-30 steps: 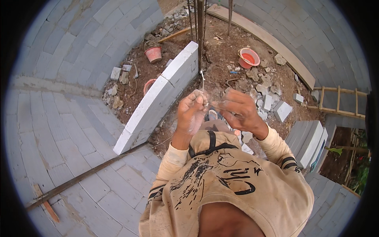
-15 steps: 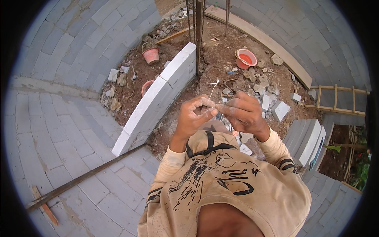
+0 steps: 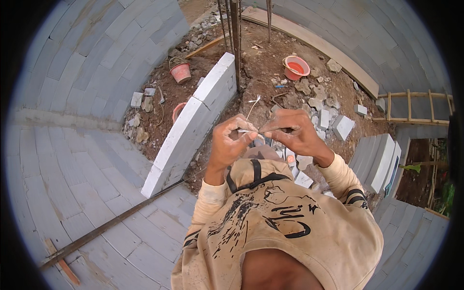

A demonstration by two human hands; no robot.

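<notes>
A thin white string (image 3: 254, 100) with a frayed end stands up out of my left hand (image 3: 227, 142), whose thumb and forefinger are pinched on it. A short pale piece of it shows at those fingertips. My right hand (image 3: 299, 134) is also closed in a pinch, its fingertips almost meeting the left ones at the string. How the string runs between the fingertips is too small to make out. Both hands are held up in front of my body, above the rubble-strewn ground.
A low white block wall (image 3: 193, 121) rises at the left, beside a dark steel post (image 3: 237, 43). Beyond stand a pink bucket (image 3: 181, 72) and a red basin (image 3: 296, 67). Broken blocks (image 3: 343, 127) lie at the right, near stacked blocks (image 3: 379, 164) and a wooden ladder (image 3: 410, 106).
My fingertips have shifted slightly left and a little apart, and more of the pale string shows at the left fingertips. The surroundings have shifted slightly with my head.
</notes>
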